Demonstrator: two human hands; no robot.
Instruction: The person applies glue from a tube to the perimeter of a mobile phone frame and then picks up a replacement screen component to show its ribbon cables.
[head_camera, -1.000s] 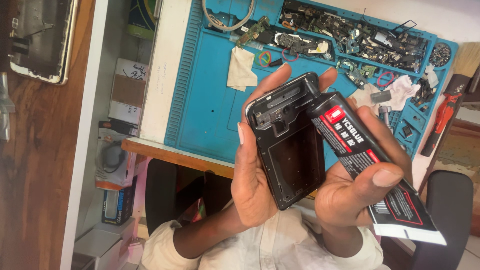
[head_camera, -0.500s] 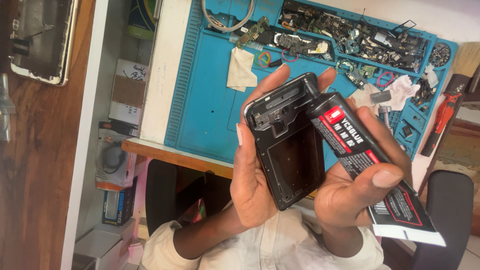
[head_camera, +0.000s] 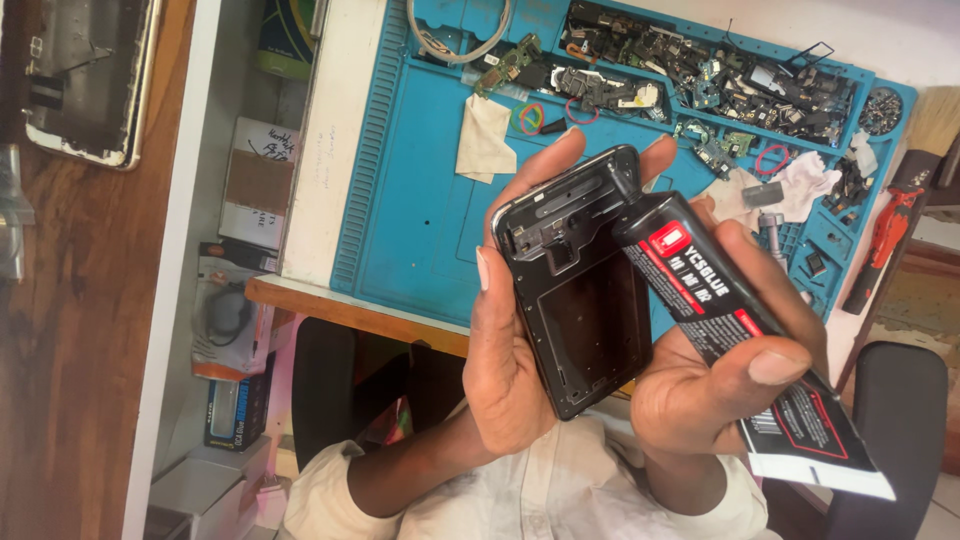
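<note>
Left hand (head_camera: 510, 370): wrapped around the phone frame (head_camera: 580, 290), thumb on its left edge, fingertips over the top.
Phone frame: upright in the left palm, open inside facing the camera, above the blue mat (head_camera: 420, 200).
Right hand (head_camera: 720, 380): gripping the glue tube (head_camera: 730, 320), thumb pressed across it.
Glue tube: black, slanted, nozzle touching the frame's top right corner.
Mat: small parts along its far edge.

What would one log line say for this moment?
left hand: holds phone frame | right hand: squeezes glue tube, nozzle at frame's top edge
</note>
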